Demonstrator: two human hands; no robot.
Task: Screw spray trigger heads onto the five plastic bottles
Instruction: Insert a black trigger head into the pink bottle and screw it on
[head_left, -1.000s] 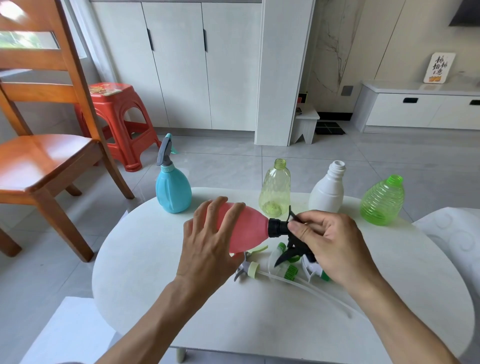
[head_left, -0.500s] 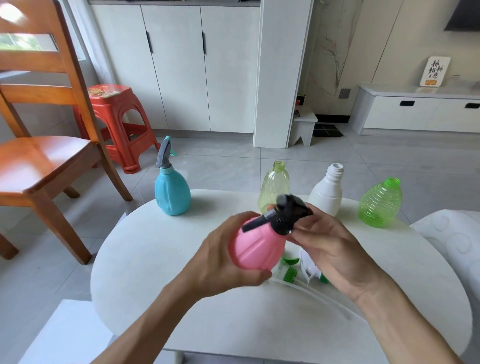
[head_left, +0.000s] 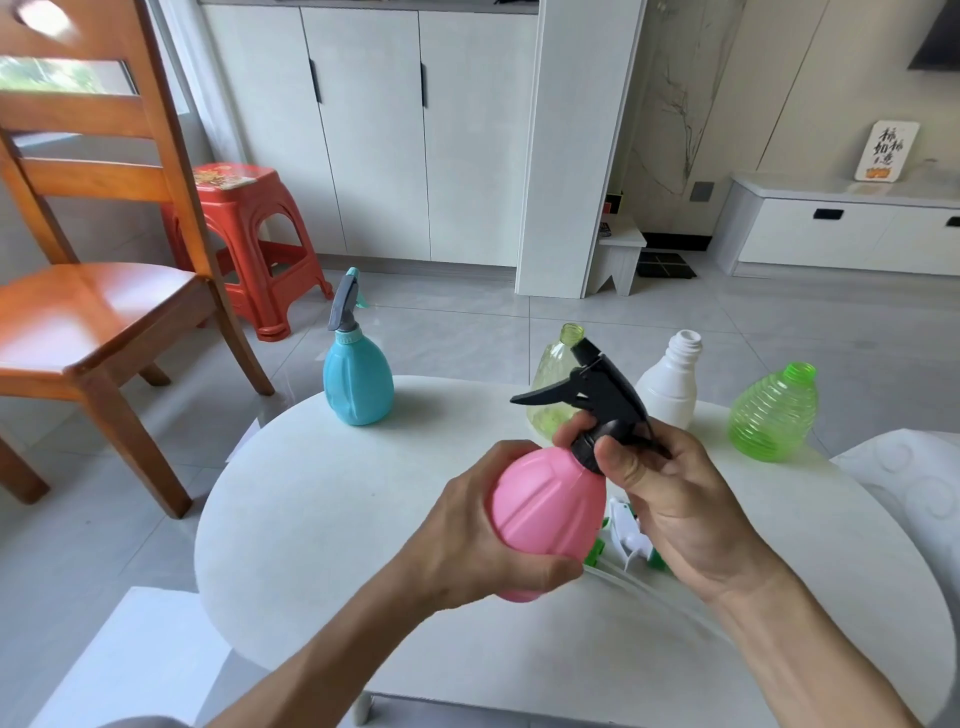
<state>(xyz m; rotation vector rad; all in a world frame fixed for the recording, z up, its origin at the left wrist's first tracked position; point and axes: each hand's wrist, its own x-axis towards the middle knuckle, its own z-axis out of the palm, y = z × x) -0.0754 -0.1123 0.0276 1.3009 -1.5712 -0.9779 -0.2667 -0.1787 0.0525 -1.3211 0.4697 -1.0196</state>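
Observation:
My left hand (head_left: 483, 540) grips the round body of a pink bottle (head_left: 548, 514), held tilted above the white table (head_left: 322, 519). A black trigger head (head_left: 592, 395) sits on its neck, and my right hand (head_left: 670, 499) pinches the black collar. At the table's far edge stand a blue bottle (head_left: 357, 382) with a grey trigger head fitted, an open yellow-green bottle (head_left: 550, 384), an open white bottle (head_left: 670, 384) and an open ribbed green bottle (head_left: 774, 413). Loose white and green trigger heads (head_left: 626, 545) with clear tubes lie under my right hand, partly hidden.
A wooden chair (head_left: 98, 291) stands at the left, close to the table. Behind it is a red plastic stool (head_left: 244, 234). White cabinets (head_left: 374, 130) and a low white unit (head_left: 841, 228) line the far wall across grey floor tiles.
The pink bottle has swung from lying sideways to nearly upright, and the black trigger head now points up and left. Both hands have kept their hold and risen slightly.

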